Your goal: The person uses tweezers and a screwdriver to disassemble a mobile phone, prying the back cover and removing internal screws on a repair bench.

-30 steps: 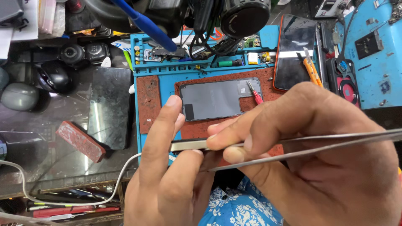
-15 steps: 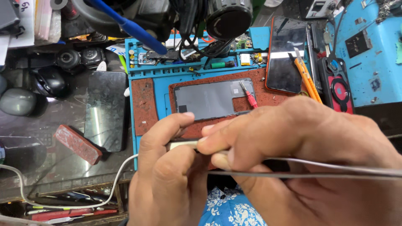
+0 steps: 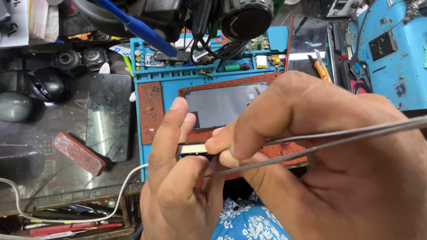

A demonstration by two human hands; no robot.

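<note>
Left hand [image 3: 178,186] pinching small flat pale component [image 3: 192,148] steady, right hand [image 3: 329,169] clenched on thin steel tweezers [image 3: 338,138], near the blue silicone repair mat [image 3: 169,89].

tweezers [image 3: 338,138] bare shiny metal; mat [image 3: 169,89] matt blue rubber; phone [image 3: 109,115] glossy glass.

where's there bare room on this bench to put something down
Bare blue mat between the brown strip and the phone. Bare desk below the red block, with only a white cable crossing. The mat's top tray is crowded.
</note>
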